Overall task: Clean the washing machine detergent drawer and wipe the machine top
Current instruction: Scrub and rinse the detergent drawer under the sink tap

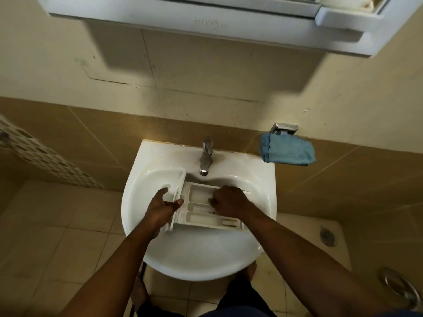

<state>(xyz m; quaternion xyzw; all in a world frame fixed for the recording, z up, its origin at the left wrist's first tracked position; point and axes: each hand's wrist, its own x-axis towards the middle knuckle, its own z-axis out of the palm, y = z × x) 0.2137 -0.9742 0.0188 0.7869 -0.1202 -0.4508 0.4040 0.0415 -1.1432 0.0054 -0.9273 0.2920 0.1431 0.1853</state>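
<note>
1. Hands. My left hand (163, 207) grips the left end of the detergent drawer (196, 217), with the thumb lying over the front panel and the fingers reaching behind it. My right hand (229, 201) is curled, knuckles up, with its fingertips down in the large far compartment. I cannot tell whether it holds anything.

2. Drawer. It sits inside the white sink (194, 255), above the bowl, with its compartments open upward. Its long axis runs left to right across the basin. The front panel is at the left end and leans toward the left rim. The rear end points right and passes under my right wrist. A few dark specks (211, 211) lie on a divider just beside my right hand.

3. Obstructions. My right hand and forearm cover the right part of the drawer. The chrome faucet (206, 156) stands at the back of the sink, and its spout ends just beyond the drawer's far edge.

4. Surroundings. A floor drain (328, 236) is set in the tiles to the right. A blue cloth (289, 152) hangs from a metal bracket (283, 128) on the wall, right of the faucet. A white cabinet (183, 21) is mounted above.
</note>
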